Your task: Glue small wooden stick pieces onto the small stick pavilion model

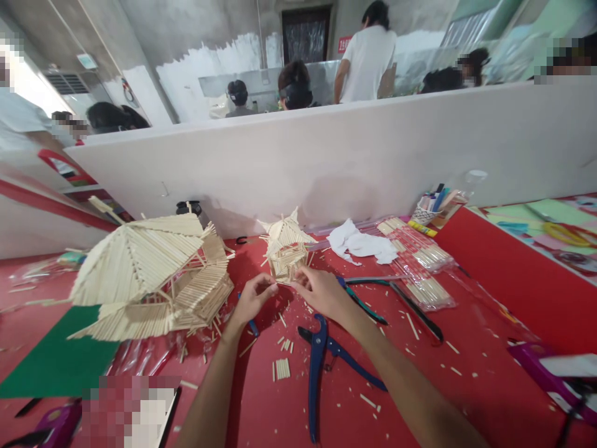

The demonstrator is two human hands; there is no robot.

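Note:
A small pavilion model built of thin wooden sticks, with a pointed roof, stands on the red table in front of me. My left hand is at its front left, the fingers curled with the tips together by the base. On the other side, my right hand has its thumb and fingers pinched at the model's front right. Whatever either pinch holds is hidden or too small to name. Below the hands lie a blue-handled cutter and a small row of short sticks.
A larger stick pavilion stands at left beside a green sheet. Pliers, white cloth, bagged sticks and a pen basket are at right. A white partition rises behind; people are beyond it.

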